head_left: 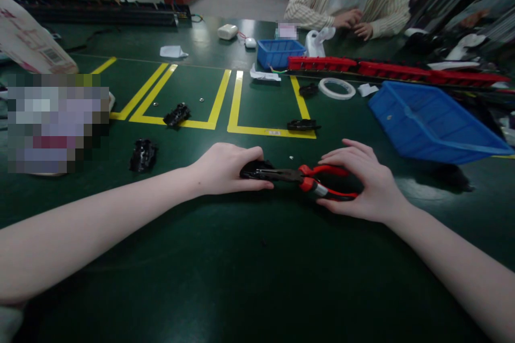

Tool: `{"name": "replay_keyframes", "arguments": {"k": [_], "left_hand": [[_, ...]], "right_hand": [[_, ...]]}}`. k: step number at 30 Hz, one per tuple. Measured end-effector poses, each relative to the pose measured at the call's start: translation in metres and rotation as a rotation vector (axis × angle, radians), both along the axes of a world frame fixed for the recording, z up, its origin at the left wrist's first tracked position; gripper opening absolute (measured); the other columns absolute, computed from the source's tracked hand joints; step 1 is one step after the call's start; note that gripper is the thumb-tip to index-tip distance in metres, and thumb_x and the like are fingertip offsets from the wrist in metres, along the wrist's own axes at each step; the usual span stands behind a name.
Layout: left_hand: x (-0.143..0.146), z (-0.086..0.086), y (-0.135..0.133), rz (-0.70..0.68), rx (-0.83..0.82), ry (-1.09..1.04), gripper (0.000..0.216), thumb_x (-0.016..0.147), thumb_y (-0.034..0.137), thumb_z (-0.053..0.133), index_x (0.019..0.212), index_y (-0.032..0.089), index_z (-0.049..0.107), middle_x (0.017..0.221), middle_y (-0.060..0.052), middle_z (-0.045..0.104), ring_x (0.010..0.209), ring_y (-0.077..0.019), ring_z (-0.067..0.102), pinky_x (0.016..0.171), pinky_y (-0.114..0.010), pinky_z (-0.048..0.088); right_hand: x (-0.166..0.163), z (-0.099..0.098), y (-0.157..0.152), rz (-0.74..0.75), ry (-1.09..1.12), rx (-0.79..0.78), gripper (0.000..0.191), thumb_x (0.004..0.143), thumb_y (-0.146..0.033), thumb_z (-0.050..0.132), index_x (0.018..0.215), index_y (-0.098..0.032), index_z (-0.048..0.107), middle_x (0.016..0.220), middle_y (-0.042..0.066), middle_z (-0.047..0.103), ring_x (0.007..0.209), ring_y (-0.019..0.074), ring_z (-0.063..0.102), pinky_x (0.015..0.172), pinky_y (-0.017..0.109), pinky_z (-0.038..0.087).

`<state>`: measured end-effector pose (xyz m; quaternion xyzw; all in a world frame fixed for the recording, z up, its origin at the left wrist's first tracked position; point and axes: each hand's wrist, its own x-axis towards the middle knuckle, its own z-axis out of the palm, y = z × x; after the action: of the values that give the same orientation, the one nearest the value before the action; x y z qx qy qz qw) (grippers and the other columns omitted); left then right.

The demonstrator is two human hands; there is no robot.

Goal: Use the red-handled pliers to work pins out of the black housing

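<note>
My right hand (366, 182) is closed around the red-and-black handles of a pair of long-nose pliers (306, 177), which lie low over the dark green table (241, 257). The pliers' jaws point left into a small black plastic part (257, 167). My left hand (227, 169) covers and pins that part to the table, fingers curled over it. Most of the part is hidden under the hand.
More black parts lie at the left (142, 154), on the yellow floor-style markings (177, 114) and at the centre (302, 125). A large blue bin (430, 123) sits right, a small blue bin (279, 52) behind. A tape roll (337, 88) and red rails (394, 71) lie beyond. Another person sits across the table (354, 2).
</note>
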<state>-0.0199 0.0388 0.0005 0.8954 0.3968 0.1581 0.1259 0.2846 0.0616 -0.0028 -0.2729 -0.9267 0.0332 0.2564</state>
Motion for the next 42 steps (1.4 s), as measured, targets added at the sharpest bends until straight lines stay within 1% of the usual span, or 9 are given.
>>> {"name": "replay_keyframes", "arguments": {"k": [5,9,12,17,22,25,28,33,42], "left_hand": [[0.0003,0.0008,0.0002,0.011,-0.018,-0.007,0.042,0.087,0.06,0.057,0.095,0.019,0.059,0.071,0.001,0.063,0.059,-0.0139,0.057,0.053,-0.021,0.033],[0.0007,0.0008,0.0008,0.025,-0.018,-0.003,0.041,0.088,0.059,0.056,0.095,0.019,0.058,0.07,0.002,0.062,0.058,-0.0134,0.056,0.052,-0.021,0.033],[0.0008,0.0002,0.001,0.027,-0.003,0.001,0.042,0.087,0.06,0.056,0.094,0.019,0.058,0.069,0.002,0.061,0.057,-0.0135,0.055,0.052,-0.021,0.032],[0.0004,0.0002,0.0011,0.037,-0.018,-0.001,0.043,0.087,0.061,0.056,0.096,0.019,0.057,0.07,0.001,0.061,0.058,-0.0135,0.056,0.052,-0.021,0.032],[0.0003,-0.0001,0.001,0.039,0.001,0.001,0.043,0.087,0.061,0.057,0.096,0.019,0.057,0.069,0.002,0.06,0.058,-0.014,0.056,0.052,-0.021,0.031],[0.0003,-0.0008,0.0012,0.025,0.001,0.0,0.042,0.087,0.06,0.057,0.097,0.019,0.057,0.071,0.001,0.062,0.058,-0.0142,0.057,0.052,-0.021,0.031],[0.0003,-0.0011,0.0013,0.017,-0.005,0.009,0.042,0.087,0.06,0.057,0.097,0.019,0.057,0.071,0.001,0.062,0.058,-0.0142,0.057,0.052,-0.021,0.031],[0.0003,0.0003,0.0009,0.026,-0.018,0.01,0.042,0.088,0.059,0.057,0.097,0.018,0.058,0.074,0.0,0.064,0.059,-0.014,0.057,0.052,-0.021,0.033],[-0.001,-0.0024,0.0025,0.042,0.01,0.069,0.042,0.087,0.058,0.059,0.103,0.019,0.057,0.081,-0.002,0.068,0.066,-0.0163,0.063,0.055,-0.022,0.036]], "right_hand": [[-0.0005,0.001,-0.0015,-0.008,-0.014,-0.029,0.049,0.069,-0.049,0.076,0.109,-0.027,0.057,0.095,0.007,0.069,0.088,0.032,0.067,0.105,0.061,0.04],[0.0022,-0.0025,0.0013,0.017,-0.032,-0.026,0.056,0.073,-0.052,0.073,0.118,-0.025,0.052,0.104,0.008,0.068,0.096,0.0317,0.066,0.105,0.062,0.039],[0.0023,-0.0038,0.0025,0.008,-0.027,-0.034,0.054,0.077,-0.051,0.068,0.12,-0.023,0.051,0.108,0.01,0.067,0.102,0.0316,0.064,0.105,0.061,0.038],[-0.0006,-0.0022,0.0001,-0.014,0.001,-0.039,0.052,0.076,-0.052,0.067,0.117,-0.023,0.052,0.103,0.009,0.066,0.098,0.0311,0.064,0.103,0.06,0.04],[0.0001,-0.0016,-0.0009,-0.003,0.003,0.019,0.053,0.075,-0.057,0.067,0.114,-0.024,0.053,0.096,0.008,0.067,0.089,0.0293,0.065,0.096,0.055,0.045],[0.0034,-0.0026,-0.0009,0.011,-0.017,0.069,0.063,0.078,-0.068,0.059,0.119,-0.02,0.053,0.095,0.01,0.067,0.081,0.0272,0.065,0.078,0.046,0.05],[0.0062,-0.0044,-0.0021,-0.003,-0.06,0.052,0.065,0.083,-0.068,0.051,0.124,-0.018,0.053,0.094,0.01,0.067,0.074,0.0243,0.063,0.064,0.038,0.048],[0.0058,-0.0057,-0.005,-0.022,-0.095,0.12,0.054,0.086,-0.063,0.047,0.114,-0.017,0.056,0.088,0.01,0.067,0.067,0.0226,0.061,0.06,0.036,0.044],[0.0041,-0.0059,-0.0069,-0.056,-0.116,0.156,0.054,0.082,-0.06,0.052,0.117,-0.019,0.056,0.092,0.009,0.069,0.069,0.0239,0.062,0.061,0.037,0.045]]}}
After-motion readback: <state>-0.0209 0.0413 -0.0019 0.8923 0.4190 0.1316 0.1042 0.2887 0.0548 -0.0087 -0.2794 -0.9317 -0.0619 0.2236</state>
